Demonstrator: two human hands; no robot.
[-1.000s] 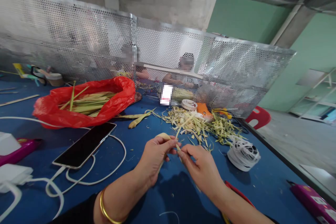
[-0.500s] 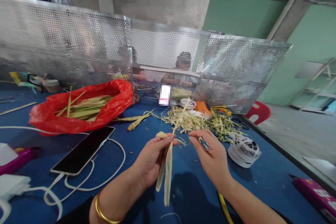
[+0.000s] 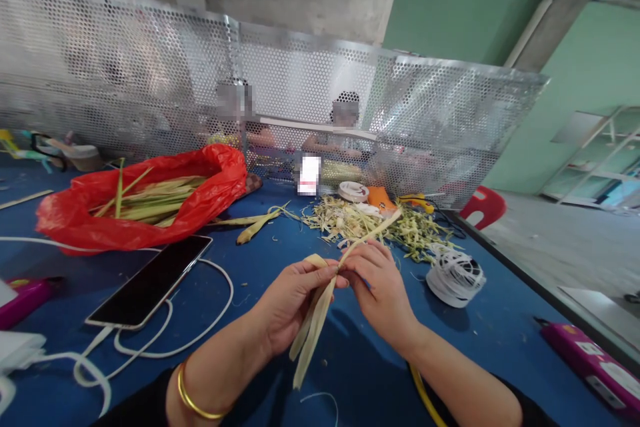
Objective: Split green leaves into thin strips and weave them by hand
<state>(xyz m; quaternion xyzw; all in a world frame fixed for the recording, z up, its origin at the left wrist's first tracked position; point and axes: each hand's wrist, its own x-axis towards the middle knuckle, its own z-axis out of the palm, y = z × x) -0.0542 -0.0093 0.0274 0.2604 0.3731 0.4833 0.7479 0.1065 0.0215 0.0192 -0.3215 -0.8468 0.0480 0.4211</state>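
Note:
My left hand (image 3: 295, 300) is closed in a pinch on several pale, dried leaf strips (image 3: 315, 328). Their broad ends hang down below the thumb, and one strip juts up and to the right past my right hand (image 3: 377, 287). The right fingertips pinch the strips where they cross, touching the left fingertips; exactly what lies between them is partly hidden. Behind both hands sits a heap of shredded leaf trimmings (image 3: 345, 217). A red plastic bag (image 3: 115, 232) of long leaf strips (image 3: 160, 200) stands to the left.
A phone (image 3: 150, 283) with white cables lies on the blue table (image 3: 240, 360). A roll of white cord (image 3: 456, 277) stands at right, near a purple device (image 3: 585, 360). A tape roll (image 3: 354, 191) lies beyond the trimmings. Perforated metal panels (image 3: 310, 73) close off the back; people sit behind them.
My right hand has moved left to meet the left hand and now pinches the strips. The upper strip has tilted over to the right. The camera view has shifted slightly.

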